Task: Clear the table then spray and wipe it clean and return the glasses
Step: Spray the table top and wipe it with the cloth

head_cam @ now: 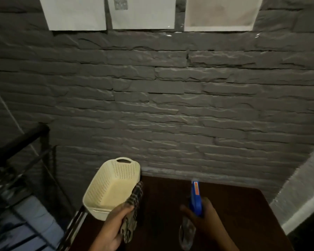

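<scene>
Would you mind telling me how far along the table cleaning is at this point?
Clearing looks done: the visible dark table shows no glasses, and the cream basket sits at its left edge, seemingly empty. In hand: the right hand holds the blue spray bottle over the table, while the left hand grips the checked cloth. Wiping and returning the glasses remain; whether spraying has begun is unclear.

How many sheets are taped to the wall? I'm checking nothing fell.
3, side by side along the top edge: left sheet, middle sheet, right sheet. More may hang above the frame.
</scene>
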